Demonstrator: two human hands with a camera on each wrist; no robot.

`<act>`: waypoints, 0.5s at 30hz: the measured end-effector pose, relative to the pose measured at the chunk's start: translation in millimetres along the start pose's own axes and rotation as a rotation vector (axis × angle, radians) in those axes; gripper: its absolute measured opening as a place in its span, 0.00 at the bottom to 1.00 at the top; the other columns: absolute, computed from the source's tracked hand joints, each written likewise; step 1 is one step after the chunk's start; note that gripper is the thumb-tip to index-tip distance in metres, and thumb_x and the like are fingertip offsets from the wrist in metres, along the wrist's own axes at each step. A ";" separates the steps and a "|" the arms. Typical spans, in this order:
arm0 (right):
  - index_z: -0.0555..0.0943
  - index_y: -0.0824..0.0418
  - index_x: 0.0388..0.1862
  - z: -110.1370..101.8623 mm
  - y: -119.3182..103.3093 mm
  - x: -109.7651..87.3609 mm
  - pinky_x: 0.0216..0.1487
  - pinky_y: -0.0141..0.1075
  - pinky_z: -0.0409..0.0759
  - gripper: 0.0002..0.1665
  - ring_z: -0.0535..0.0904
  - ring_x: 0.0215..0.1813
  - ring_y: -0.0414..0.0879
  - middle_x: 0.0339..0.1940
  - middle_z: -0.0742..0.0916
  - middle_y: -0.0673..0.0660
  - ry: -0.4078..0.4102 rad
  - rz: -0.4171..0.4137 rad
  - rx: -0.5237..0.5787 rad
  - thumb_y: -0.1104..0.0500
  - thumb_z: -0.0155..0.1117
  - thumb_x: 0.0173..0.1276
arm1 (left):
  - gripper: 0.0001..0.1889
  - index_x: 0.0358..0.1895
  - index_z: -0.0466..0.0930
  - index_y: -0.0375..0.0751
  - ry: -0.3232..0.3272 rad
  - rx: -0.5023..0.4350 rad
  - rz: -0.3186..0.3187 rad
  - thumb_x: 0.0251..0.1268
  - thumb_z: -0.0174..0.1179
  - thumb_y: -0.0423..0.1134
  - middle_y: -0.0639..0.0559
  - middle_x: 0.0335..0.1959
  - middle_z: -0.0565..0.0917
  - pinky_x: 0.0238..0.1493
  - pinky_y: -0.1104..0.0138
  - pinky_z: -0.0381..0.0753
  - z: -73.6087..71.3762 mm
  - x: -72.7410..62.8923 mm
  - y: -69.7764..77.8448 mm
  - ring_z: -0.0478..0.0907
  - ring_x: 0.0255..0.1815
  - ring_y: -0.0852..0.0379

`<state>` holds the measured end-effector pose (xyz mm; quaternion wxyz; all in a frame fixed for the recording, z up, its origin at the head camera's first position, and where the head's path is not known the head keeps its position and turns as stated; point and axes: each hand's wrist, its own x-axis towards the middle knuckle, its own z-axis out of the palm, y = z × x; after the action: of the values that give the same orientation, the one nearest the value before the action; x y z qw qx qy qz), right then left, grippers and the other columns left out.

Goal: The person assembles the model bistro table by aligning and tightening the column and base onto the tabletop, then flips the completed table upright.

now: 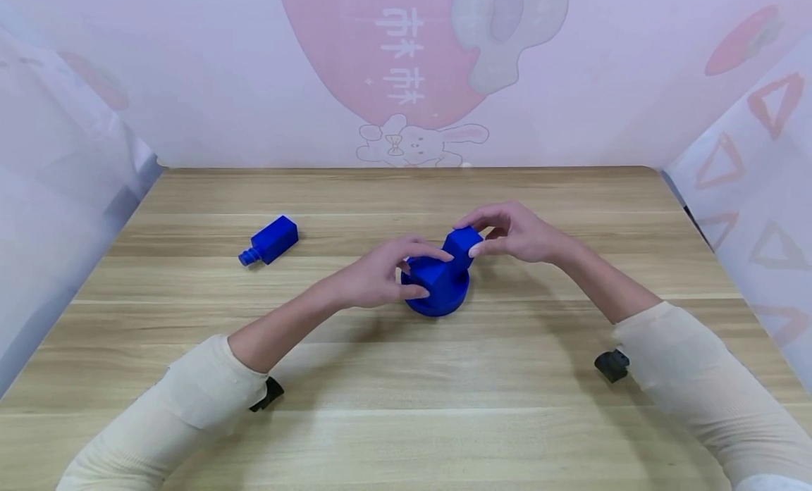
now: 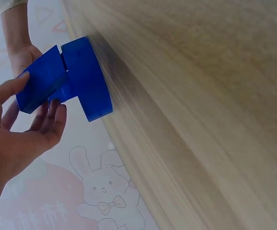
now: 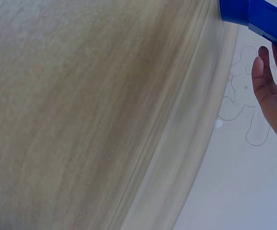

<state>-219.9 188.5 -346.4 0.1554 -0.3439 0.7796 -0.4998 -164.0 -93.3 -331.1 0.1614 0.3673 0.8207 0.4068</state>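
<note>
Head, left hand (image 1: 383, 274): gripping blue block (image 1: 430, 271) on round base (image 1: 438, 306), between hands.
Head, right hand (image 1: 521, 236): pinching adjoining block (image 1: 462, 244).
Head, threaded block (image 1: 273, 240): on desk (image 1: 444, 420), left of left hand.
Left wrist, thumb (image 2: 14, 87): against block.
Right wrist, right hand: partly cropped.

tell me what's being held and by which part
The round-based blue piece is held above its base: the left hand grips its blocky part, the right hand pinches its upper-right end in the head view.

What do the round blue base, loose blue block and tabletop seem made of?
Blue base: probably satin plastic; even colour, soft sheen. Blue block: likely the same satin plastic; matching colour. Tabletop: wood or laminate, smooth-looking; grain streaks show.
</note>
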 end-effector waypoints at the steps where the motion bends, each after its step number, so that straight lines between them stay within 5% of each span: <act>1: 0.82 0.74 0.60 0.0 0.4 0.2 0.51 0.40 0.87 0.22 0.83 0.59 0.60 0.58 0.86 0.68 0.000 -0.001 -0.002 0.73 0.70 0.66 | 0.28 0.68 0.78 0.36 0.010 -0.005 -0.014 0.64 0.70 0.29 0.38 0.67 0.77 0.59 0.53 0.83 0.2 0.1 0.0 0.74 0.66 0.41; 10: 0.82 0.74 0.60 -0.2 0.6 0.1 0.50 0.40 0.88 0.22 0.83 0.57 0.61 0.57 0.87 0.69 0.005 -0.009 0.008 0.74 0.70 0.66 | 0.31 0.60 0.74 0.34 0.151 -0.026 -0.198 0.59 0.78 0.44 0.42 0.55 0.82 0.55 0.56 0.83 3.2 0.7 3.1 0.79 0.56 0.46; 15: 0.82 0.74 0.59 -0.1 0.4 0.0 0.50 0.40 0.88 0.22 0.84 0.57 0.60 0.57 0.87 0.69 0.005 -0.015 0.013 0.74 0.70 0.67 | 0.26 0.55 0.77 0.34 0.168 -0.013 -0.170 0.58 0.78 0.42 0.43 0.51 0.84 0.53 0.56 0.84 3.3 1.8 3.5 0.80 0.53 0.47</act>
<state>-220.1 188.7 -346.7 0.1519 -0.3472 0.7743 -0.5068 -161.7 -88.8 -330.4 0.1284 0.2600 0.8569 0.4262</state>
